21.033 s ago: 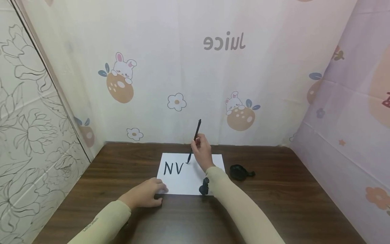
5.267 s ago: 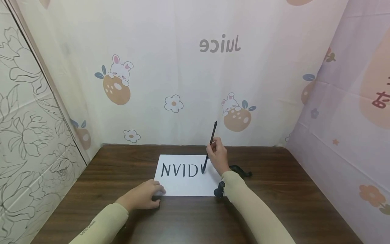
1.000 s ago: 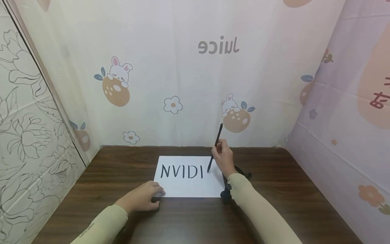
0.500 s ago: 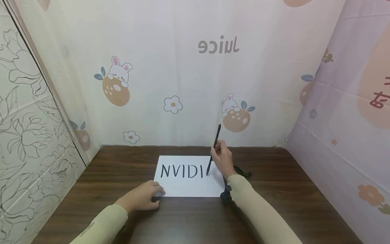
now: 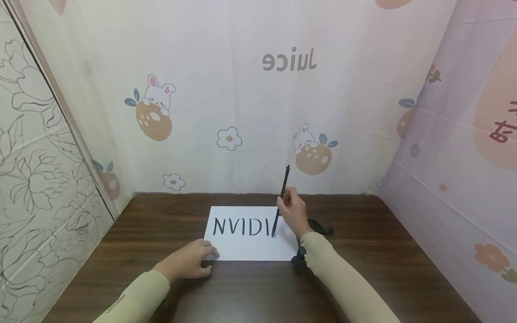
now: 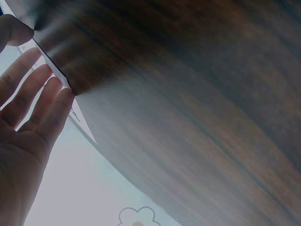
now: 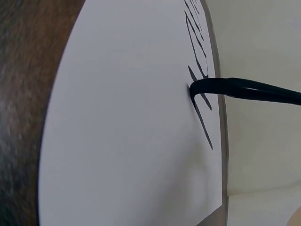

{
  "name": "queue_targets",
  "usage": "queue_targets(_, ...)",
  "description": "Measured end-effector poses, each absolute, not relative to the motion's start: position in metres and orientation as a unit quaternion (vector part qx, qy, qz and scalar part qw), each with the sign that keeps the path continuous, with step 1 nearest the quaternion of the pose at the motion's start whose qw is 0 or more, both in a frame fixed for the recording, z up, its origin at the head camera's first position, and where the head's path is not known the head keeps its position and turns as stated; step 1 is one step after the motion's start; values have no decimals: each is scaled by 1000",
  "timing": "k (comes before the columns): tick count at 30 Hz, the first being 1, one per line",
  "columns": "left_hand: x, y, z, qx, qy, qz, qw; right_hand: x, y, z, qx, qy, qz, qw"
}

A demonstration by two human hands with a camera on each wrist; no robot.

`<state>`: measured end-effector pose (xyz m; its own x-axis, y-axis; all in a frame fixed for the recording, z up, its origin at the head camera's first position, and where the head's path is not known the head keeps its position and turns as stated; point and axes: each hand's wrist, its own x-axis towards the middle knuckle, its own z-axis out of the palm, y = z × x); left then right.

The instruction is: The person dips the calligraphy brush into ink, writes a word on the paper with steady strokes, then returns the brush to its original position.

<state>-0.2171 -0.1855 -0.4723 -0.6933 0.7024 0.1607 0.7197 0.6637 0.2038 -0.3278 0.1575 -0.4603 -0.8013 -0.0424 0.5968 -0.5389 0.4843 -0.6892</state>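
Observation:
A white sheet of paper lies on the table, bearing black letters that read NVIDI. My right hand pinches a slim black writing brush that leans up and slightly right. In the right wrist view the soft brush tip is bent against the paper, at the lower end of a slanting wet stroke beside the last letter. My left hand rests with its fingers on the sheet's lower left corner, thumb on the wood. The left wrist view shows those fingertips along the paper's edge.
To the right of the sheet sits a black ink dish, partly hidden behind my right wrist. The brown wooden table ends at a printed curtain at the back, with patterned cloth on both sides.
The letters I, D and I have been added since the oldest frame, as my right hand moved right. Over the last second the brush tip slid down and left. My left hand stays put.

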Motion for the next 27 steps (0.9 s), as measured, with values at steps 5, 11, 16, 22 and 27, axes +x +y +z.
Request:
queue_targets(5, -217, -185, -473, -390, -911, -127, 34, -327, 157, -459, 179, -816, 484, 261)
queue_targets(11, -217, -186, -473, -388, -912, -126, 35, -329, 160, -453, 177, -815, 481, 271)
queue_targets(16, -217, -186, -474, -391, -911, -127, 37, -332, 164, -447, 167, -813, 477, 289)
queue_targets(22, -217, -186, -474, -389, -912, -126, 35, -337, 169, -442, 138, -815, 469, 311)
queue_targets(27, -218, -187, -476, -389, -912, -123, 39, -340, 172, -442, 122, -818, 462, 319)
